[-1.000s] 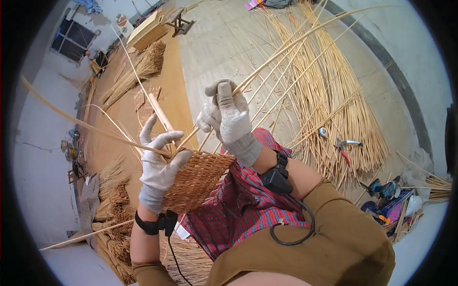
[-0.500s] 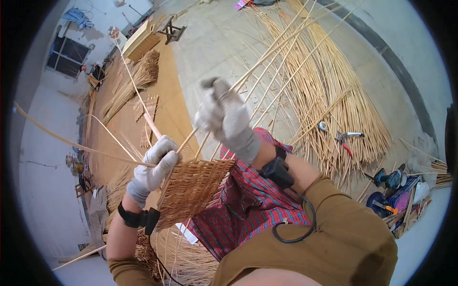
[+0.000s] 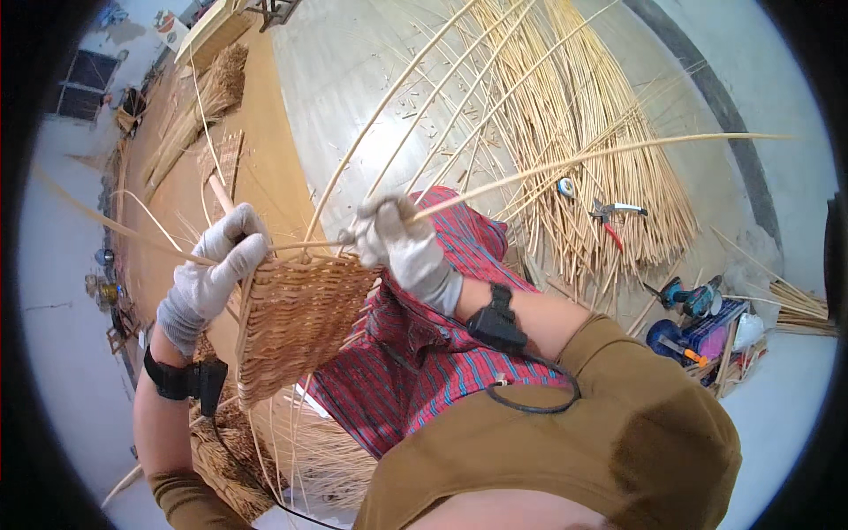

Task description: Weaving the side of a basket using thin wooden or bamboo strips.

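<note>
Strand [image 3: 565, 165] is now running almost level along the woven panel's [image 3: 305, 322] top rim & out to the R, no longer slanting steeply up as approx. 1 sec ago. R hand [image 3: 397, 243], gloved, is gripping it w/ bent fingers right by the rim's R corner, lower against the panel than before. For the weaving, that's prob. meaning the strand is getting laid against the edge; how hard it's being pulled, can't tell. Panel itself is hanging in front of the person, mostly L of the red striped cloth [image 3: 415, 353] & overlapping it in view, w/ stakes [image 3: 375, 113] slanting up past the rim. L hand [image 3: 212, 274], also gloved, is closing round the panel's upper L corner, prob. steadying it; whether its fingers are pinching a strand too, can't tell. Pruners [image 3: 631, 209] & tape measure [image 3: 565, 187] are lying on the rod pile [image 3: 609, 150], R side, well apart from both hands.
</note>
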`<action>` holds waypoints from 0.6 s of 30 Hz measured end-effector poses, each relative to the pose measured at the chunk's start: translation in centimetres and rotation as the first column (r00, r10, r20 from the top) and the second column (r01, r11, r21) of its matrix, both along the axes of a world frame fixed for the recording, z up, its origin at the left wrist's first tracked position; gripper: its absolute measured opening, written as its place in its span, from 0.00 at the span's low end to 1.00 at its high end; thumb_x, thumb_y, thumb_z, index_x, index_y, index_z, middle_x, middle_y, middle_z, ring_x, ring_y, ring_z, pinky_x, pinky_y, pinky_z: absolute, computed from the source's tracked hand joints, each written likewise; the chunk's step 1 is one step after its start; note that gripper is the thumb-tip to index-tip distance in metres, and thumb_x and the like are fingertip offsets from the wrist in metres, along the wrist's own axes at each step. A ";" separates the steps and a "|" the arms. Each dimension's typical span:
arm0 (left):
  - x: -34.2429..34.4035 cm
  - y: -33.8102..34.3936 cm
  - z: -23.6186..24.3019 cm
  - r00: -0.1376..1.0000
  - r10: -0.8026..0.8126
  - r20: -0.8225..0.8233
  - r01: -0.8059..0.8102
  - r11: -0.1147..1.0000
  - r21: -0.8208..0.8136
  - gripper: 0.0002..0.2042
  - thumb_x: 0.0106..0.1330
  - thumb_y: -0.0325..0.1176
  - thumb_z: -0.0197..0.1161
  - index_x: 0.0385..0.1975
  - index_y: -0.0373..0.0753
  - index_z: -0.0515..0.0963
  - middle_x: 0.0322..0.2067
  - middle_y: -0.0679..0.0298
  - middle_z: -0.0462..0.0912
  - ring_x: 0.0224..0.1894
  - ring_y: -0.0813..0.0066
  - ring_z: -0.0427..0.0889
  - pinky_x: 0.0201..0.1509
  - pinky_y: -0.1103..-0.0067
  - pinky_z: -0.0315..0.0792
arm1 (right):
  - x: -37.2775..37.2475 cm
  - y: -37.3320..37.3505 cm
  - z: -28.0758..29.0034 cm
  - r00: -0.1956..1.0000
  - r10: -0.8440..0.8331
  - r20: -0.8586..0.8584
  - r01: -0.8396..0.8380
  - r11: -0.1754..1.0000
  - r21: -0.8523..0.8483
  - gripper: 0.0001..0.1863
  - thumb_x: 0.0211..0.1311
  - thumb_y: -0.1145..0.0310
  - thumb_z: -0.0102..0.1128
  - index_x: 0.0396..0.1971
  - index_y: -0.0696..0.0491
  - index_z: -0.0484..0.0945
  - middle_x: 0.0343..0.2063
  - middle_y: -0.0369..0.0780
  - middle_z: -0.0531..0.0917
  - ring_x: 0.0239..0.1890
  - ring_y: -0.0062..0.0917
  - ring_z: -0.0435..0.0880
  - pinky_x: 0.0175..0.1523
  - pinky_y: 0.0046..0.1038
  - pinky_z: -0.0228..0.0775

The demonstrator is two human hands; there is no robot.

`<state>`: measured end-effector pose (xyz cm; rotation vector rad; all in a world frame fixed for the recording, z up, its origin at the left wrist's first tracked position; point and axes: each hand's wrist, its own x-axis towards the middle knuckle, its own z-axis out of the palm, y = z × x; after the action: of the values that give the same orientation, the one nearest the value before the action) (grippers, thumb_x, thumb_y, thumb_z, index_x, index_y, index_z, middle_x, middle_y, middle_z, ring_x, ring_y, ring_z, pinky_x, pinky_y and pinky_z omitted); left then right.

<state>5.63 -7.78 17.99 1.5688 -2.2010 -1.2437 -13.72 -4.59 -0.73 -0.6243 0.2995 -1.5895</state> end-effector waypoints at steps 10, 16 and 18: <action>0.7 0.7 -2.4 0.992 0.031 -0.124 -0.056 0.978 -0.202 0.18 0.53 0.36 0.76 0.42 0.36 0.81 0.38 0.68 0.73 0.48 0.73 0.71 0.53 0.77 0.68 | 2.6 2.9 -3.6 0.981 0.191 0.023 -0.189 0.979 -0.070 0.17 0.78 0.57 0.49 0.44 0.56 0.79 0.30 0.37 0.82 0.33 0.21 0.82 0.44 0.25 0.75; 0.5 -0.2 -2.1 0.997 0.069 0.030 -0.062 0.979 -0.192 0.10 0.53 0.30 0.73 0.34 0.38 0.82 0.36 0.67 0.75 0.44 0.74 0.75 0.53 0.76 0.70 | 3.8 3.6 -4.2 0.990 0.131 -0.057 -0.137 0.983 -0.120 0.11 0.76 0.66 0.53 0.45 0.58 0.78 0.38 0.37 0.80 0.36 0.19 0.76 0.50 0.26 0.72; 0.3 -0.3 -2.1 0.988 0.103 0.118 -0.079 0.978 -0.191 0.09 0.53 0.30 0.74 0.32 0.39 0.81 0.35 0.66 0.77 0.43 0.74 0.76 0.52 0.76 0.71 | 4.2 3.0 -4.8 0.994 0.081 -0.074 -0.098 0.955 -0.281 0.11 0.76 0.66 0.53 0.47 0.58 0.78 0.38 0.36 0.79 0.37 0.19 0.76 0.50 0.27 0.72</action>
<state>5.89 -8.08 15.84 1.6941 -2.2180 -0.9070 -9.55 -1.61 -5.53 -0.8983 0.0860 -1.5395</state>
